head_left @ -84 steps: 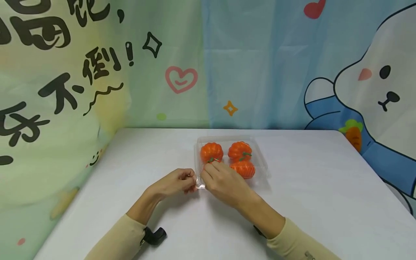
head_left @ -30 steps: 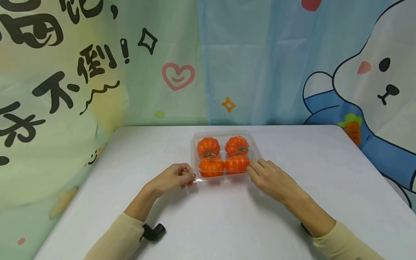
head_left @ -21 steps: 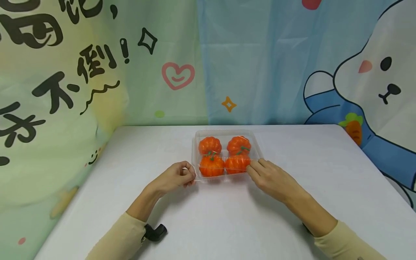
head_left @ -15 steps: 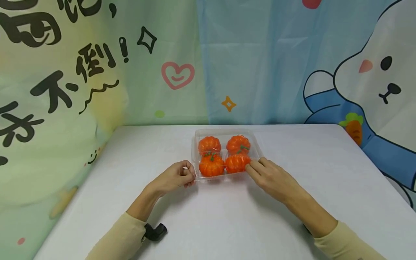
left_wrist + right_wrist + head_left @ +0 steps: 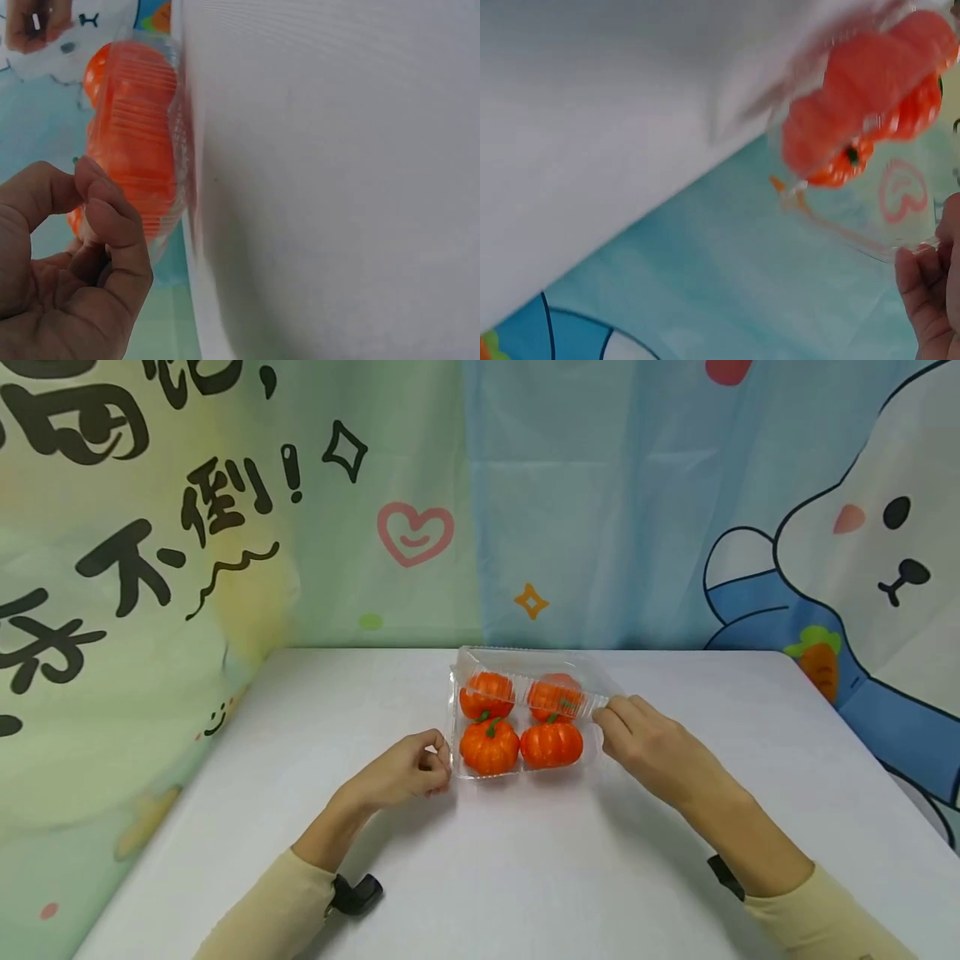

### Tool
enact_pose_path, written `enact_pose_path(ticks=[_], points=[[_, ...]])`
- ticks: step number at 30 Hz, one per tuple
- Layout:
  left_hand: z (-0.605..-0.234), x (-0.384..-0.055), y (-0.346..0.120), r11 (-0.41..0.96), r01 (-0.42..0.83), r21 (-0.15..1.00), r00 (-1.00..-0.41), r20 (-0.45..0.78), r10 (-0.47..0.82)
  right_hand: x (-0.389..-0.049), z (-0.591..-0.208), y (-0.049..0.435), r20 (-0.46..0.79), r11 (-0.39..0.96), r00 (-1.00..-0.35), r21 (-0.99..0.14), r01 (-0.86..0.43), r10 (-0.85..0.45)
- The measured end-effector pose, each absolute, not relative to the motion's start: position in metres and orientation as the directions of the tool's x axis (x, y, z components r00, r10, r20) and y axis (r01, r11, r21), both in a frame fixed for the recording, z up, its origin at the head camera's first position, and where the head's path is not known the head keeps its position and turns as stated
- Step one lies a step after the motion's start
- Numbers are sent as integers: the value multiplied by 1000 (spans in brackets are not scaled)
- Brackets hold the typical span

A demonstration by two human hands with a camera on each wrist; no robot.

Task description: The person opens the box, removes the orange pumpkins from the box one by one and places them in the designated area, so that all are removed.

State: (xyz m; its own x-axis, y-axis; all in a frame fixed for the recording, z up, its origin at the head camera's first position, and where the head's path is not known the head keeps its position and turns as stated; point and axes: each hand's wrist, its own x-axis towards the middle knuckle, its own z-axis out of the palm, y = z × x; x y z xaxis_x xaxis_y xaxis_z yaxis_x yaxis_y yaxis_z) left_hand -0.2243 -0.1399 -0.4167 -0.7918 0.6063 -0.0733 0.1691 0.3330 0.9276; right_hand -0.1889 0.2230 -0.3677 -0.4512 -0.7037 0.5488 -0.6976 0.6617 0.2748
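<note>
A clear plastic clamshell box (image 5: 453,752) stands on the white table and holds several small orange pumpkins with green stems, among them a front-left pumpkin (image 5: 490,747) and a front-right pumpkin (image 5: 552,745). Its hinged lid (image 5: 525,658) is raised at the front and slants over the back pumpkins. My right hand (image 5: 663,756) pinches the lid's front right corner. At the box's near left corner, my left hand (image 5: 408,767) pinches the rim between thumb and curled fingers. In the right wrist view, the lid's edge (image 5: 847,238) runs into the right fingertips.
The white table (image 5: 517,860) ends just behind the box, where a printed cloth backdrop (image 5: 555,510) hangs. Black wrist-camera mounts, one a left mount (image 5: 357,895), sit under the sleeves.
My right hand went from the box's front left to its front right, then up and back, raising the lid off the front pumpkins. My left hand stays at the near left corner.
</note>
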Motion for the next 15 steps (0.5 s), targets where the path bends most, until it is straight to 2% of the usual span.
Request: enact_pose_path(ticks=[4, 8, 11, 15], points=[[-414, -225, -143, 331, 115, 937, -800, -110, 590, -197, -353, 229, 601, 669, -432, 242, -703, -672], [-415, -224, -145, 314, 84, 946, -786, -131, 604, -207, -349, 230, 700, 689, -410, 162, -707, -585], [-416, -223, -146, 300, 72, 951, -774, -136, 618, -215, -349, 229, 765, 707, -421, 63, -704, -488], [-416, -222, -147, 294, 73, 953, -758, -138, 637, -226, -348, 228, 815, 702, -475, -124, -701, -332]])
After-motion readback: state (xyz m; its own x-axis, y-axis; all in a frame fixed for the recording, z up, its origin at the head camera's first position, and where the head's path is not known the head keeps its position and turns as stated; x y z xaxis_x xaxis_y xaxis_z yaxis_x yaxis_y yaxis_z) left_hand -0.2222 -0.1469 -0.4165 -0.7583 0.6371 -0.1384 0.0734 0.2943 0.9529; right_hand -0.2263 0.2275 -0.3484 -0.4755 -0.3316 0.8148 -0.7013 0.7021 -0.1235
